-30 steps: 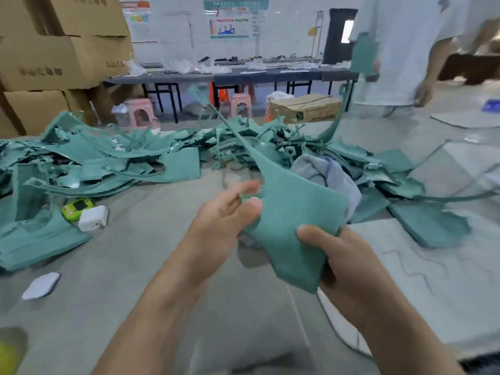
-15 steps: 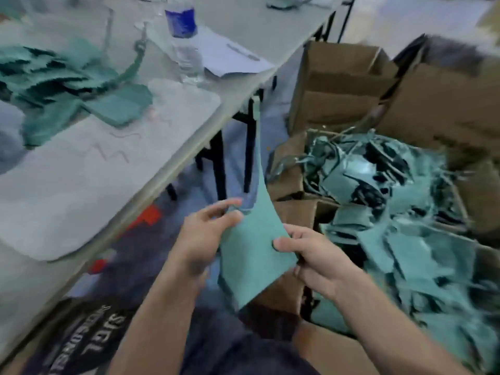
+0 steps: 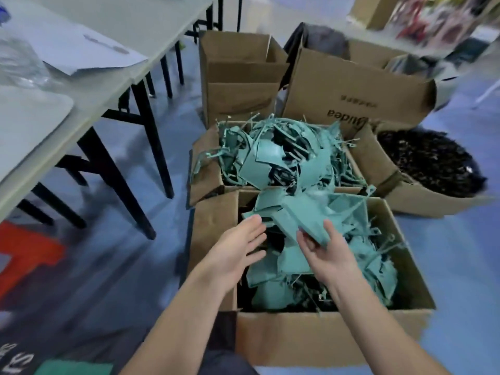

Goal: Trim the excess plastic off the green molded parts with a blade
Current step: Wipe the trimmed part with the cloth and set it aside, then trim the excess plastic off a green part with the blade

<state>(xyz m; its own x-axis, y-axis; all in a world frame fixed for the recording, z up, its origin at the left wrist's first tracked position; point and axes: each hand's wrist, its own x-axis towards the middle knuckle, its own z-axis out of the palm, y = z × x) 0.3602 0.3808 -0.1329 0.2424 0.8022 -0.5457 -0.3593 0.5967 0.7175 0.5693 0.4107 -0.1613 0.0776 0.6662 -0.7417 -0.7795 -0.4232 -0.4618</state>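
Two scrap-filled brown cardboard boxes (image 3: 311, 339), at six and twelve o'clock. Right hand (image 3: 330, 255) pinches one green molded plastic sheet (image 3: 303, 220); left hand (image 3: 232, 253), fingers straight, released it.

**Both hands over the scrap box**

I see my right hand (image 3: 324, 255) pinching a flat teal-green molded plastic piece (image 3: 303, 220), thumb on top and fingers beneath. It is above an open brown cardboard box (image 3: 324, 339) on the blue floor (image 3: 446, 266). The box is heaped with green plastic offcuts (image 3: 292, 262). My left hand (image 3: 238, 253) hangs just beside, fingers straight, over the box's left wall. Behind it is a second cardboard box (image 3: 207, 163) piled with green trimmings. To the right is a box of black pieces (image 3: 422, 203). The grey worktop (image 3: 151, 20) stands at my left.
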